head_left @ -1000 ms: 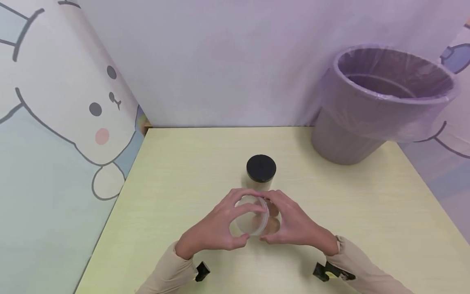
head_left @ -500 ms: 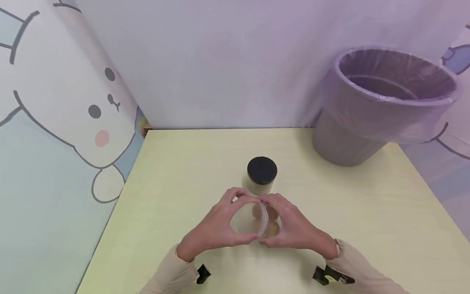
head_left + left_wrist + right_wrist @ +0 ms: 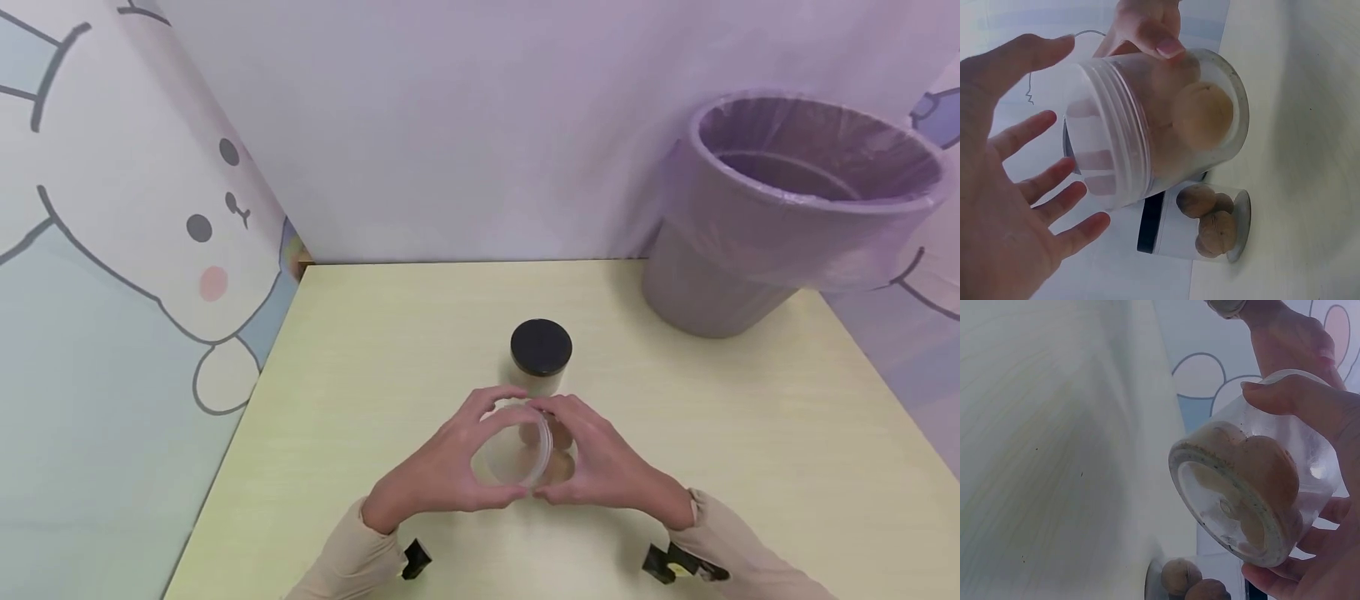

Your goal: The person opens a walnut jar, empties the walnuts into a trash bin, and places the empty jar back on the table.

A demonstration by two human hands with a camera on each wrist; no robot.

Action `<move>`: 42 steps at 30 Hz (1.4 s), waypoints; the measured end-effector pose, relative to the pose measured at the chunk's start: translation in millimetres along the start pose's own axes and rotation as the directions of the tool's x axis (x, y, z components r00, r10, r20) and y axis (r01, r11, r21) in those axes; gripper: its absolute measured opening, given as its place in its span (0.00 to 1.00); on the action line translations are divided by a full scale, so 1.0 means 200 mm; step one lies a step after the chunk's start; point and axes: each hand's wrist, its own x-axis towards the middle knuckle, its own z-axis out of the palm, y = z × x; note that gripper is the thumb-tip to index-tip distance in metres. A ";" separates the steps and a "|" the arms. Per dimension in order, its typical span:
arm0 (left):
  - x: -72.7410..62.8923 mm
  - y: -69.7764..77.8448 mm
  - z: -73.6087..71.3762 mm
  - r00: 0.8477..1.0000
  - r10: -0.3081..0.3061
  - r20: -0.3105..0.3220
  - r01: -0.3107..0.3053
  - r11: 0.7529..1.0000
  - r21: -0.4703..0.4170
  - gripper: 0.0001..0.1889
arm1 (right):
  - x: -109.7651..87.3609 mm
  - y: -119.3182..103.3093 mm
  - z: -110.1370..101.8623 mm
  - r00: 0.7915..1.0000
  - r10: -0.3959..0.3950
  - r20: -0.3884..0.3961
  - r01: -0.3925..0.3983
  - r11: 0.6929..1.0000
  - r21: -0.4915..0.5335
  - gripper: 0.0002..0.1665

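Note:
A clear plastic jar (image 3: 1313, 431) holding several walnuts (image 3: 1204, 115) is tilted over, its translucent lid (image 3: 1107, 134) toward my left hand. My right hand (image 3: 618, 467) grips the jar's body, thumb on the near side and fingers round the far side. Around the lid my left hand (image 3: 446, 467) is cupped, with fingers (image 3: 1044, 187) spread and fingertips right at the rim in the left wrist view. Just behind stands a second jar, upright, with a black lid (image 3: 541, 347) and several walnuts (image 3: 1216, 231) inside.
Both jars are over the pale wooden table (image 3: 375, 350). A grey bin (image 3: 705, 292) with a thin lilac liner stands at the back right. A pale wall (image 3: 465, 133) rises behind the table, with cartoon-printed panels (image 3: 127, 350) at its sides.
My left thumb has moved right to the lid's rim, and the left index finger has drawn back from across the lid. The right hand stays on the jar.

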 end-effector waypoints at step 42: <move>-0.04 0.04 0.03 0.994 -0.087 -0.074 0.087 0.996 0.008 0.33 | -0.03 -0.02 -0.02 1.000 0.008 0.030 -0.007 0.999 -0.034 0.55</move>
